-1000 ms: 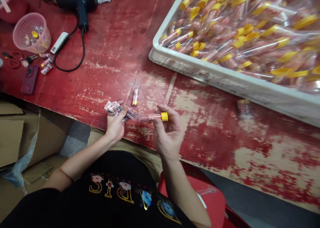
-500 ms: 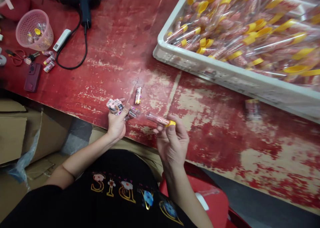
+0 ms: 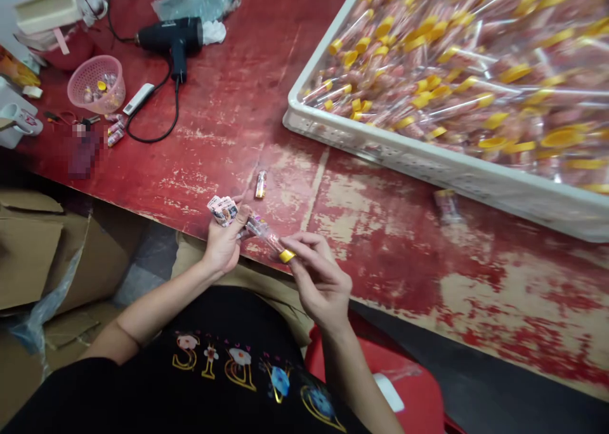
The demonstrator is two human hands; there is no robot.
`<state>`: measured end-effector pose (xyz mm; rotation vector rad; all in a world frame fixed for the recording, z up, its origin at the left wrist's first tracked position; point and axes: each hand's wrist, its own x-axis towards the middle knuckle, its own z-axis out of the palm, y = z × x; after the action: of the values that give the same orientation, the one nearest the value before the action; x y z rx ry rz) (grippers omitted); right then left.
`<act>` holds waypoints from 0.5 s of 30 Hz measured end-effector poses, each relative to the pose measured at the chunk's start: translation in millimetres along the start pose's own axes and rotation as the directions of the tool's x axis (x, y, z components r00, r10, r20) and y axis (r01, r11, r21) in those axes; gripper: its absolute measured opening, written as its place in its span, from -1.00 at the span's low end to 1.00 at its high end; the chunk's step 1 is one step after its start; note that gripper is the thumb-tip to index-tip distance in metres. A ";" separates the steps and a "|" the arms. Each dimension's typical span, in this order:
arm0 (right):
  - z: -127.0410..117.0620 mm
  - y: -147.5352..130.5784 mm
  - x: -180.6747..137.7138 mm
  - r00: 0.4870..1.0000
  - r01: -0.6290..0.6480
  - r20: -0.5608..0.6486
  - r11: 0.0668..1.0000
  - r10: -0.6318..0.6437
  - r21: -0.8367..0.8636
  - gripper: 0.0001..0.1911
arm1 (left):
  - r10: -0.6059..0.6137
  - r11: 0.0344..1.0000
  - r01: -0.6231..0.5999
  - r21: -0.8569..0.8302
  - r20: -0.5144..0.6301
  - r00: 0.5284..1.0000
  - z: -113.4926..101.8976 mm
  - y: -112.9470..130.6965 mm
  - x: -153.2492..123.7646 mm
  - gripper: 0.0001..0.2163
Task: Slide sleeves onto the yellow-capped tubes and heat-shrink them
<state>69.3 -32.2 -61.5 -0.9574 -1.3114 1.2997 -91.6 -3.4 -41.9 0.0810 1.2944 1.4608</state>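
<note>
My left hand [image 3: 225, 240] is closed on a small fanned stack of printed cards [image 3: 222, 210], which stick out past the thumb. A printed wrapper piece [image 3: 257, 225] also shows at its fingertips. My right hand [image 3: 323, 278] pinches a clear tube with a yellow cap [image 3: 287, 256] between thumb and fingers. The tube's far end meets the wrapper piece at the left fingers; whether it is inserted there I cannot tell. Just beyond the hands, a short printed tube [image 3: 261, 184] lies on the red table [image 3: 209, 142].
A white crate [image 3: 342, 139] full of yellow-capped tubes takes up the right back. At its front edge lies a clear printed tube [image 3: 448, 207]. A heat gun [image 3: 176, 40], a pink basket [image 3: 95, 101] and a white stick [image 3: 138, 99] are at left. A red stool [image 3: 399, 377] is below.
My right hand has moved left and slightly down, bringing the capped tube up against the piece at my left hand. The camera view has shifted, showing more of the table's back left.
</note>
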 end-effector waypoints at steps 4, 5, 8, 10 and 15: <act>5.0 1.6 -3.6 0.998 0.002 -0.065 1.000 0.000 0.023 -0.57 | -0.042 0.999 0.043 -0.004 0.113 0.993 -0.5 2.7 -12.4 -0.46; 6.6 2.6 -3.4 0.999 0.010 -0.051 1.000 -0.010 0.000 -0.54 | -0.042 0.999 0.042 0.001 0.134 0.990 -0.5 3.1 -14.4 -0.45; 11.1 3.5 -1.9 0.997 0.075 -0.020 0.995 -0.077 -0.069 -0.53 | -0.029 1.000 0.029 0.007 0.191 0.981 -0.3 5.2 -18.9 -0.43; 14.3 1.7 -1.4 0.992 0.097 -0.071 0.994 -0.101 -0.057 -0.56 | -0.026 1.000 0.022 0.020 0.231 0.973 -0.5 7.6 -21.9 -0.43; 23.8 -8.5 -1.9 0.968 0.103 -0.225 0.994 -0.109 -0.039 -0.64 | 0.008 0.998 -0.024 0.057 0.265 0.964 -3.5 11.4 -32.0 -0.40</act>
<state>47.3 -39.4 -51.1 -1.0088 -1.1885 1.0598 -89.5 -26.4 -16.9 0.3174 1.1197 1.3725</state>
